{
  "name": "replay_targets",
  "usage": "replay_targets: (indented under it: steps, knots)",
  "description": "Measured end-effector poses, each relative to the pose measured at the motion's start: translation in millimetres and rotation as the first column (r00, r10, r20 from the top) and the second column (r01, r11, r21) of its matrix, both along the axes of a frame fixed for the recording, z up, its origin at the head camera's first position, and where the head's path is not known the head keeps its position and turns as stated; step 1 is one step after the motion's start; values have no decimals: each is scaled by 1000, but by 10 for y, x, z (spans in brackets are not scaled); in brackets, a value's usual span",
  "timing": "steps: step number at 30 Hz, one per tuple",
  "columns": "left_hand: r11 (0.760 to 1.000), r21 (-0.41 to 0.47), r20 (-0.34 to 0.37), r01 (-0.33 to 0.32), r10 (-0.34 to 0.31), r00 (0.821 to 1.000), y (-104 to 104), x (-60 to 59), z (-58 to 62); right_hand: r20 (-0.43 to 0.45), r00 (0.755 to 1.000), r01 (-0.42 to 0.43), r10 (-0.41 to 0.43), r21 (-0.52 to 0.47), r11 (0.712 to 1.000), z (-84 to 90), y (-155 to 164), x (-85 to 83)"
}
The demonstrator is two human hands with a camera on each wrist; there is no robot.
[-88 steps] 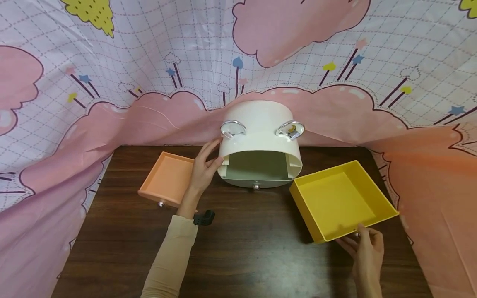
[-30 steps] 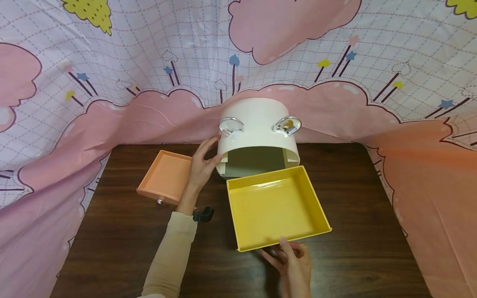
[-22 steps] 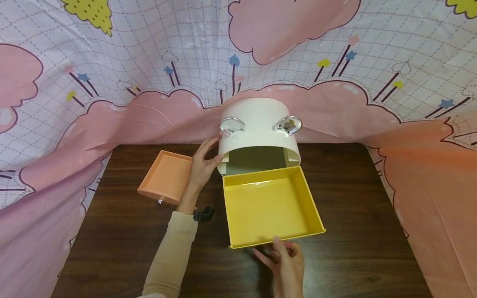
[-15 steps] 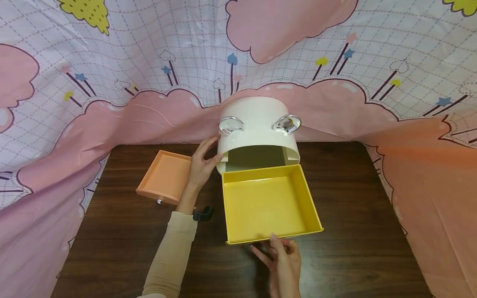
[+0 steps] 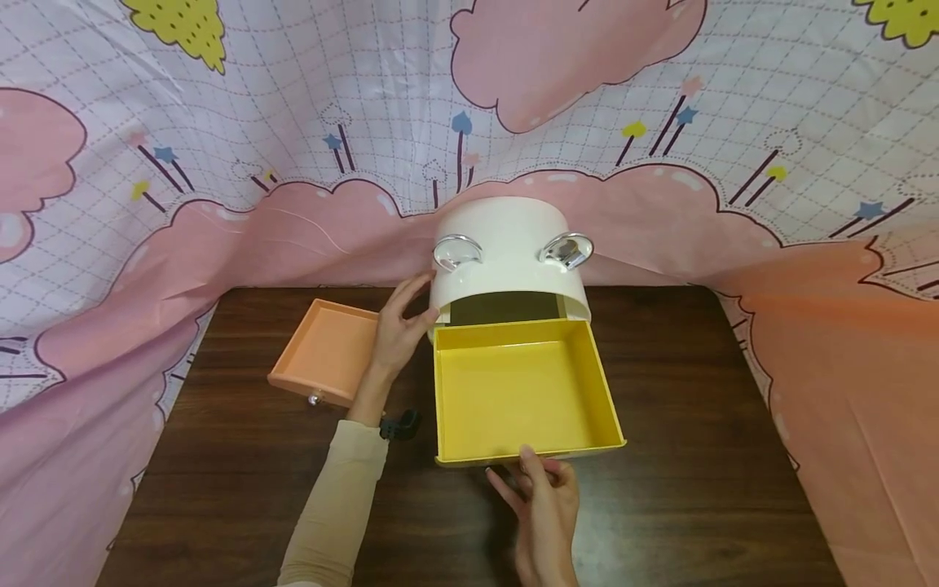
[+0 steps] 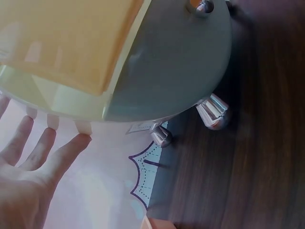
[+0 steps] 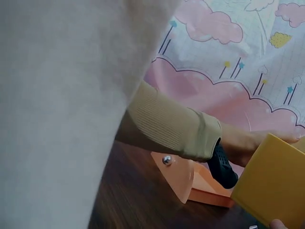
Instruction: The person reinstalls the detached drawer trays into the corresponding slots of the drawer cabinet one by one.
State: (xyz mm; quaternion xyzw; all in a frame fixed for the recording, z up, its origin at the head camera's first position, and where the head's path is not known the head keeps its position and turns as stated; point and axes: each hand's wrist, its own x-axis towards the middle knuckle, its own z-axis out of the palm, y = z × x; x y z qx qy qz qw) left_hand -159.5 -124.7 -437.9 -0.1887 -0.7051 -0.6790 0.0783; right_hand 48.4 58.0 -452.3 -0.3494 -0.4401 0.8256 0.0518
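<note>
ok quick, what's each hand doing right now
Left hand: open, fingers resting on the side of the white cabinet.
Right hand: gripping the front edge of the yellow drawer.

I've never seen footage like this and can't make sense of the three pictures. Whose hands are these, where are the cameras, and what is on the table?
No machine here: a person works with bare hands, wearing one camera on the head and one on each wrist. The head view looks down at a dark wooden table backed by a cloud-patterned cloth. A white rounded cabinet stands at the back. The left hand rests against its side. The right hand holds the front edge of a yellow drawer, whose far end meets the cabinet's opening. An orange drawer lies on the table, left of the cabinet. The left wrist view shows the cabinet from below; the right wrist view is mostly blocked by a sleeve.
</note>
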Motion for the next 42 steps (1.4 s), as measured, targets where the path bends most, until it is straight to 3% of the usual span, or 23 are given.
replay_targets:
  steps: [10,18,34,42]
  knots:
    - [1000,18,-15,2,-2,1000,11,-7,-17,-8,1000,-25,25,-3,1000,15,-63,-71]
    - [1000,20,-16,15,-15,1000,14,0,-28,-64,997,-47,47,-11,999,-25,-118,-103]
    - [1000,15,-29,22,-22,999,4,-25,-42,-208,977,-50,56,36,998,-156,-119,-456]
    - [1000,16,-32,21,-20,999,-4,-28,-53,-218,975,-38,48,51,998,-181,-101,-588]
